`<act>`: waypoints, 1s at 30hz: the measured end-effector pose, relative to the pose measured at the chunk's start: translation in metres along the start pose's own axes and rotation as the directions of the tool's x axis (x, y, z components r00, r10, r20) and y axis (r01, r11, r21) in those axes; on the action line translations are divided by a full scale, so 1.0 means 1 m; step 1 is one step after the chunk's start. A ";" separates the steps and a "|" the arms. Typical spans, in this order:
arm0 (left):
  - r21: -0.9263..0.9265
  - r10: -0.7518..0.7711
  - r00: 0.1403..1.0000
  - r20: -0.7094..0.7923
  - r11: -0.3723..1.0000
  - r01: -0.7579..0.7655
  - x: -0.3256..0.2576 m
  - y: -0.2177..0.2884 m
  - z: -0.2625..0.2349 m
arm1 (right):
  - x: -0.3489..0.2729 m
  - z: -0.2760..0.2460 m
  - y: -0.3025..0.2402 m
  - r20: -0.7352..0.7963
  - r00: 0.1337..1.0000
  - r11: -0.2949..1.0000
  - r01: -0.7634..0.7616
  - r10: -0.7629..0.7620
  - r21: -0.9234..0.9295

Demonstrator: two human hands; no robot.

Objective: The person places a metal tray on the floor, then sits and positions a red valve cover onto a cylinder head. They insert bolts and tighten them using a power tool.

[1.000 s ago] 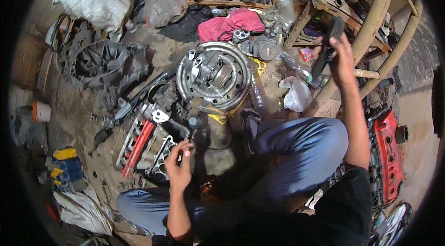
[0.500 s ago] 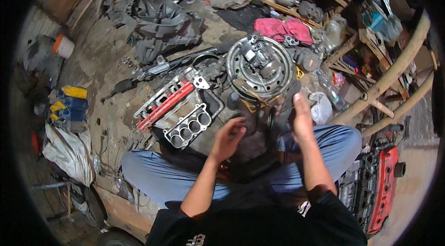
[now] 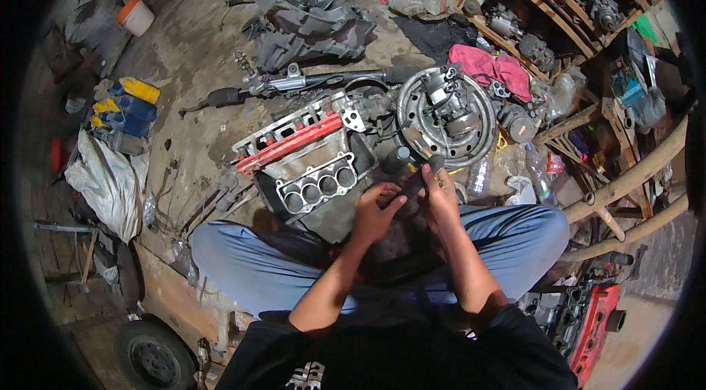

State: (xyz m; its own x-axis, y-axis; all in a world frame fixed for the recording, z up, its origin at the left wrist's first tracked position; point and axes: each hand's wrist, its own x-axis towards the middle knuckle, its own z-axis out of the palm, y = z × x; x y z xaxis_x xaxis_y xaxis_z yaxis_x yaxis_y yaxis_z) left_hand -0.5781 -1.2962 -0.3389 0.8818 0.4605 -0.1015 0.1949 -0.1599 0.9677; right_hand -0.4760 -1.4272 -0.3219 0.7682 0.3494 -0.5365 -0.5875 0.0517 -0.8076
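I sit cross-legged in blue trousers on a workshop floor. Both hands meet in front of my lap around a dark cylindrical part point(image 3: 409, 178). My left hand point(image 3: 375, 210) grips its lower end from the left; my right hand point(image 3: 440, 195) closes on it from the right, fingers over its top. Just beyond the hands lies a grey intake manifold point(image 3: 318, 169) with a red rail, and to its right a round metal brake backing plate point(image 3: 445, 114).
A steering rack point(image 3: 294, 83) lies behind the manifold. Dark plastic covers point(image 3: 309, 19) are further back. Red rag point(image 3: 489, 66) and wooden shelves point(image 3: 559, 15) with parts at right; plastic bottles point(image 3: 479, 177); oil containers point(image 3: 121, 111) and white sack point(image 3: 107, 180) at left; red engine part point(image 3: 596, 320) lower right.
My right hand came down from reaching to the upper right with a dark part and joined my left hand in front of my lap; both now hold the part together.
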 end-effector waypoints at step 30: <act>-0.073 0.061 0.994 -0.088 0.995 -0.068 0.012 0.024 -0.008 | 0.007 -0.008 0.008 0.230 0.968 0.977 -0.143 0.105 0.158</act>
State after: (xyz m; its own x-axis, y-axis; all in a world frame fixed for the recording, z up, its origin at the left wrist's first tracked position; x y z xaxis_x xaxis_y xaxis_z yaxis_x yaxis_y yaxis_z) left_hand -0.5663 -1.2876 -0.3148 0.8511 0.5246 -0.0214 0.1026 -0.1263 0.9867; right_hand -0.4731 -1.4320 -0.3345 0.6233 0.5587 -0.5471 -0.7241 0.1480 -0.6737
